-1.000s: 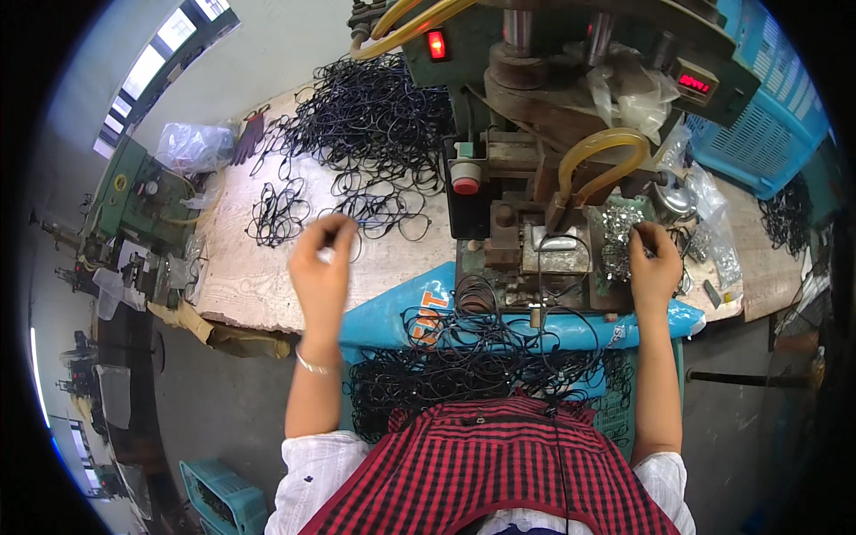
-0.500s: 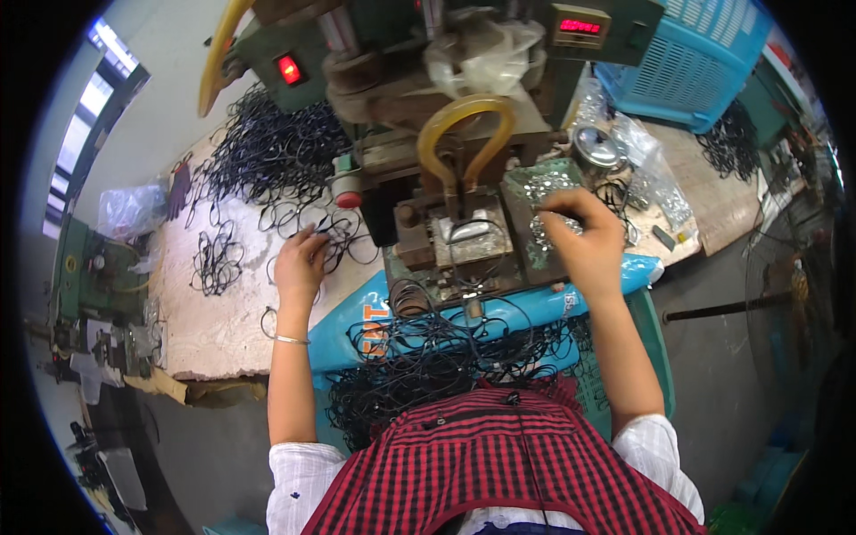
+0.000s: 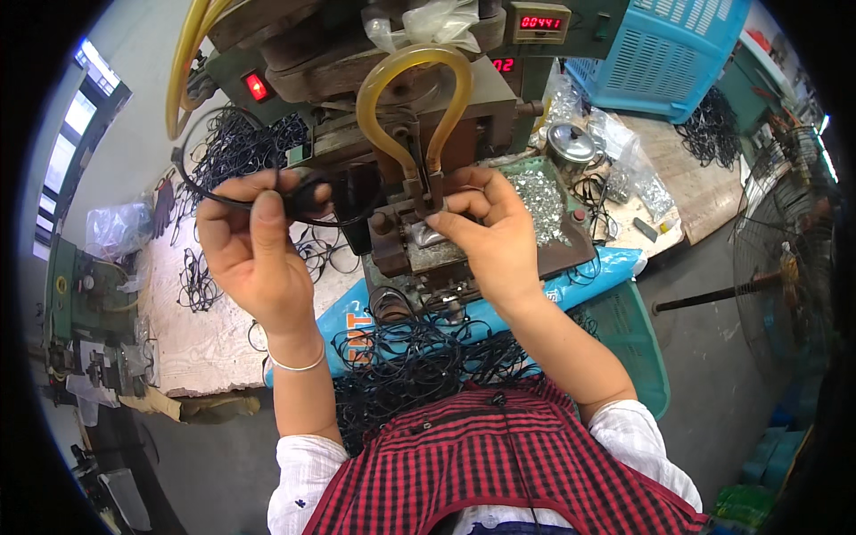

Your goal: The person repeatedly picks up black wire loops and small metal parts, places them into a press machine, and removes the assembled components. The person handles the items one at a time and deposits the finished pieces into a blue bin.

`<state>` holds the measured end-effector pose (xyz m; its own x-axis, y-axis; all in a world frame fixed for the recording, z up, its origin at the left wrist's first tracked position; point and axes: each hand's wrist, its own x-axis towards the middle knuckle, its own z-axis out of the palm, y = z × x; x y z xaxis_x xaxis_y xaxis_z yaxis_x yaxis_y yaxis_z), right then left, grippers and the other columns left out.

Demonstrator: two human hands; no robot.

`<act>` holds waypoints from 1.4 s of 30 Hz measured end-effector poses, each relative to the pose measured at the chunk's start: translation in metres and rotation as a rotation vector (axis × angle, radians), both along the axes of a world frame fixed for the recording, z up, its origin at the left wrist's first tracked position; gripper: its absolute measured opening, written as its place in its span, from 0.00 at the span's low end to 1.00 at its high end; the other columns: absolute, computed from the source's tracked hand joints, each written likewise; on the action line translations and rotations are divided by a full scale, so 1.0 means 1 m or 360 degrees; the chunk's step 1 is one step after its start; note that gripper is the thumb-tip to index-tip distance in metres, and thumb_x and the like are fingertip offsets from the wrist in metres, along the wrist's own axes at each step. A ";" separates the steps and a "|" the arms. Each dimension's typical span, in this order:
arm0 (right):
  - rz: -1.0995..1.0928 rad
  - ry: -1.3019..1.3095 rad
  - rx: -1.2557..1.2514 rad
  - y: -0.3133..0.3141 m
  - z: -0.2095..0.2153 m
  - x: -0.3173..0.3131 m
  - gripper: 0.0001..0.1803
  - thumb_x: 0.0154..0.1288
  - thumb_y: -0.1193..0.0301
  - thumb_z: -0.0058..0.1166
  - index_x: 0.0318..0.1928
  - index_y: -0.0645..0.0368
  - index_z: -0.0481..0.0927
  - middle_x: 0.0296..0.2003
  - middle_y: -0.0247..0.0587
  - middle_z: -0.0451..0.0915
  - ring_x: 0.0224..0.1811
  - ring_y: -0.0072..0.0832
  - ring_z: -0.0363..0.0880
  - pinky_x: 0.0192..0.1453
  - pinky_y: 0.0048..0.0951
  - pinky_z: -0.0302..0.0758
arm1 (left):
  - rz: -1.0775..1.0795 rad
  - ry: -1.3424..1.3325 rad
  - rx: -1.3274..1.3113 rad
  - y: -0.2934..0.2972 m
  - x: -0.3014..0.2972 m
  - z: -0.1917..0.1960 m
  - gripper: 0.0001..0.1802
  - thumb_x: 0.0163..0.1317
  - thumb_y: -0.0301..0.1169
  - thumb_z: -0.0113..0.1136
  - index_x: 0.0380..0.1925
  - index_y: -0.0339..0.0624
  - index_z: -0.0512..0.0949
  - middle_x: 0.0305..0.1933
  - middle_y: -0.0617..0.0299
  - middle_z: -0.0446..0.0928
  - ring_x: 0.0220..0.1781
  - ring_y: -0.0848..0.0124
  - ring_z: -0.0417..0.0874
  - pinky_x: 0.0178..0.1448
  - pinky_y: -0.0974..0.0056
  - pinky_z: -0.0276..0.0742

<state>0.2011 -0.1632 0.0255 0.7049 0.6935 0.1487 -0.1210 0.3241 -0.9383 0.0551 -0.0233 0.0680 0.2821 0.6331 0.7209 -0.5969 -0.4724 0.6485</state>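
Pale worktable occupied the frame's left, bearing a heap of black cords. From my remote post I recorded the left hand at centre-left, thumb and fingers pinching a looped black cord, raised apparently to keep it clear of the heap. Orange lettering marked the blue sack below. At centre, the right hand had thumb and forefinger close together at the press; what they pinched, if anything, I could not tell. Small metal pieces lay just right, presumably for easy reach. Red digits lit a counter, upper right.
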 end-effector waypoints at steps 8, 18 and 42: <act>-0.0682 -0.1662 -0.0946 -0.053 -0.046 0.065 0.17 0.59 0.70 0.67 0.49 0.56 0.87 0.57 0.53 0.82 0.67 0.50 0.76 0.69 0.49 0.72 | 0.0035 0.0401 0.0874 -0.029 -0.011 -0.032 0.10 0.54 0.16 0.67 0.35 0.39 0.79 0.45 0.48 0.87 0.34 0.61 0.88 0.35 0.60 0.82; -0.0824 -0.1760 -0.1008 -0.065 -0.101 0.101 0.07 0.56 0.72 0.68 0.36 0.57 0.86 0.54 0.52 0.81 0.62 0.51 0.77 0.63 0.48 0.74 | 0.0117 0.0478 0.1836 -0.036 0.014 -0.048 0.11 0.51 0.24 0.73 0.34 0.43 0.81 0.47 0.57 0.89 0.31 0.68 0.84 0.37 0.63 0.88; -0.0870 -0.1190 -0.0838 -0.058 -0.096 0.103 0.08 0.65 0.76 0.63 0.44 0.62 0.88 0.39 0.47 0.87 0.40 0.38 0.85 0.49 0.34 0.79 | 0.1339 0.1826 0.0984 0.111 -0.069 -0.128 0.09 0.52 0.25 0.69 0.35 0.46 0.86 0.43 0.59 0.81 0.48 0.55 0.79 0.51 0.52 0.76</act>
<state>0.3042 -0.2210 -0.0706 0.7936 0.4136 0.4463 0.5832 -0.3080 -0.7517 -0.0139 0.0880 -0.0605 0.5752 0.5825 0.5743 0.6318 -0.7623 0.1404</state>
